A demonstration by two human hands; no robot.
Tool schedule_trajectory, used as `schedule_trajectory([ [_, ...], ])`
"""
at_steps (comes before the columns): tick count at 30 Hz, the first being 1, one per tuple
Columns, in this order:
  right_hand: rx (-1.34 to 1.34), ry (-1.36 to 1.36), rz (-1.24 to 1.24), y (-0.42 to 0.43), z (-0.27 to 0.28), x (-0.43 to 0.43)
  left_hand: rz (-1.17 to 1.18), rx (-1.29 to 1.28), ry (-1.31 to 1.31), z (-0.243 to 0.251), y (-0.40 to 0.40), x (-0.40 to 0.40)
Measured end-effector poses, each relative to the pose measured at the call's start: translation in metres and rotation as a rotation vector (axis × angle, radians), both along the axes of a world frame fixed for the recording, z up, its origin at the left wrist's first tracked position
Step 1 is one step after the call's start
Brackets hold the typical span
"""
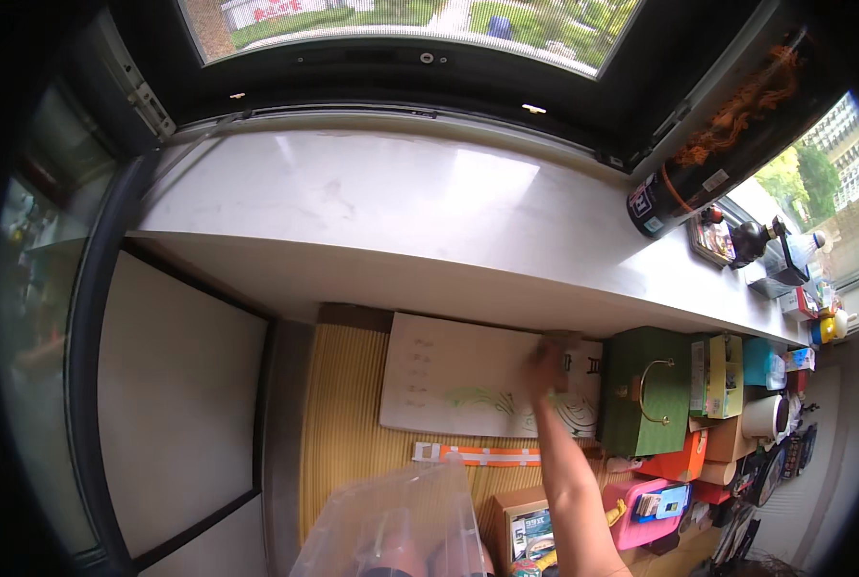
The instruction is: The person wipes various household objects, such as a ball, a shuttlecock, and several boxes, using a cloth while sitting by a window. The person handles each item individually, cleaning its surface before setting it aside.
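Observation:
My right hand (551, 364), blurred by motion, is over a flat white box or board (465, 360) with green swirling lines and dark writing. A brownish blur sits at the fingers, and I cannot tell whether it is something held. The forearm rises from the lower right. My left hand is out of view. A clear plastic bin (401, 505) tilts at the bottom, with bare skin, perhaps legs, showing through it. Between the bin and the forearm lies an orange and white strip (491, 456) on a ribbed tan surface (343, 404).
A white windowsill (372, 187) overhangs the far side, with a tall black canister (718, 137) at its right. Beside the white board stands a green case (646, 389) with a metal handle. Near the forearm are a pink container (635, 516) and an open box (505, 505).

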State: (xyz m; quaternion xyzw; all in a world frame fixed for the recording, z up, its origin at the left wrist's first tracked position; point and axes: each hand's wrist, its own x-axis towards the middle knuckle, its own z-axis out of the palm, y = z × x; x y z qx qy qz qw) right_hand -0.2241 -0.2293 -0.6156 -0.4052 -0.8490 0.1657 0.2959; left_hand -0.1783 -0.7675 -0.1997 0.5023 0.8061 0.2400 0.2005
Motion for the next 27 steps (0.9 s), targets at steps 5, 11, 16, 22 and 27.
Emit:
schedule_trajectory([
  [5,-0.052,0.128,0.283,-0.154,0.039,-0.104,0.244,0.046,-0.337,0.009,0.0,0.007],
  [11,-0.343,0.145,0.713,-0.245,0.05,-0.157,0.185,0.079,-0.078,0.037,0.033,-0.024],
  [16,-1.09,0.144,0.873,-0.274,0.08,-0.117,0.138,0.072,-0.12,0.021,0.013,-0.016],
  [22,-0.685,0.187,0.126,-0.144,0.147,0.035,0.098,0.042,-0.092,0.021,0.012,-0.014],
  [27,-0.004,0.044,-0.323,-0.081,0.063,0.142,-0.053,0.066,0.006,0.007,0.007,-0.013],
])
